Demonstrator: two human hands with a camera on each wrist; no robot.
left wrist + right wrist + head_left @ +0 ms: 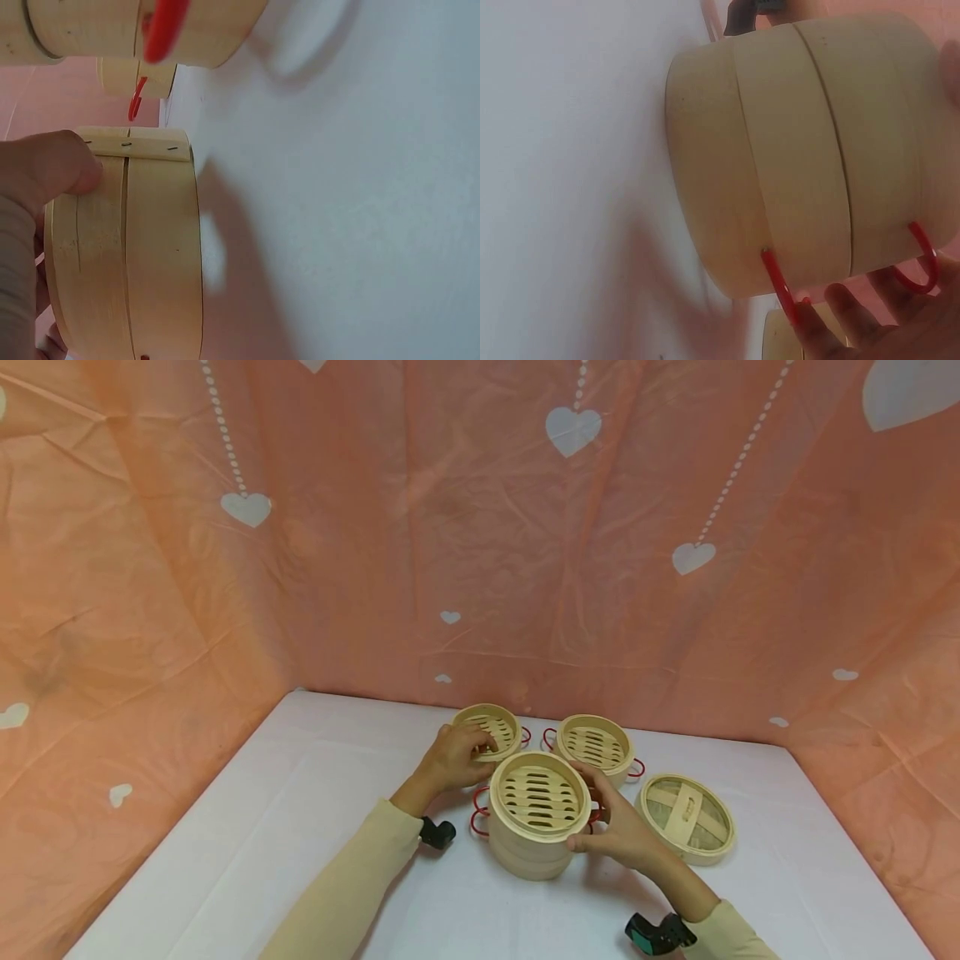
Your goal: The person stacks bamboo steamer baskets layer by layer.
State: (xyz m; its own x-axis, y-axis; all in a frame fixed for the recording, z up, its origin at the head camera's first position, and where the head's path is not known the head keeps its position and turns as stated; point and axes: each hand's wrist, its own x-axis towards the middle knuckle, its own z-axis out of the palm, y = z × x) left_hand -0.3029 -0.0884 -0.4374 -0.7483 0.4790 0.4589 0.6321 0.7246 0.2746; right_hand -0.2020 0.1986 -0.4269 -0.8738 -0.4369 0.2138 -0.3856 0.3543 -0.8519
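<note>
A stack of two round bamboo steamer baskets [528, 853] with red handles stands upright near the middle of the table, its slatted base showing from above. My right hand [617, 827] holds the stack's right side, thumb at the front and fingers spread behind, by the red handles [922, 259]. Behind and to the left is a single bamboo steamer basket [516, 745]. My left hand [452, 757] grips its near rim, the thumb lying on the outer wall [161, 247] in the left wrist view and the fingertips reaching over into the basket.
Another steamer basket [617, 770] with red handles sits behind the stack, to the right. A woven bamboo lid [684, 817] with crossed straps lies at the right. Pink cloth [480, 568] with white hearts hangs behind the white table [300, 827].
</note>
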